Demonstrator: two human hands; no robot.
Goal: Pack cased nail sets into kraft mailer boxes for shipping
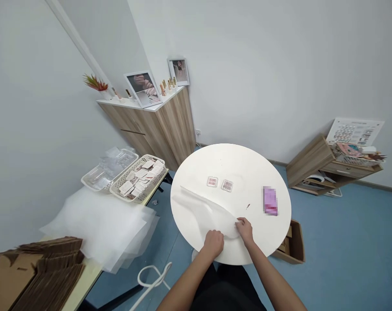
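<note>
On the round white table [228, 162], a translucent white sheet [212, 211] lies partly folded over, its far edge slanting down to the right. My left hand [214, 242] is closed on the sheet's near edge. The sheet's right corner is pinched between the fingers of my right hand [244, 229]. Beyond the sheet rest two small clear cases, one with pinkish contents [212, 181] and one with darker contents [227, 185]. A small dark mark or scrap [248, 206] shows to their right. Further right is a pixelated purple item [270, 201].
At left, a side table [90, 276] bears translucent sheets [102, 222], folded brown cardboard [50, 272], a basket of cards [140, 178] and a basket of clear packaging [108, 168]. A cardboard box [296, 242] stands on the floor at right, near a wooden shelf [312, 160].
</note>
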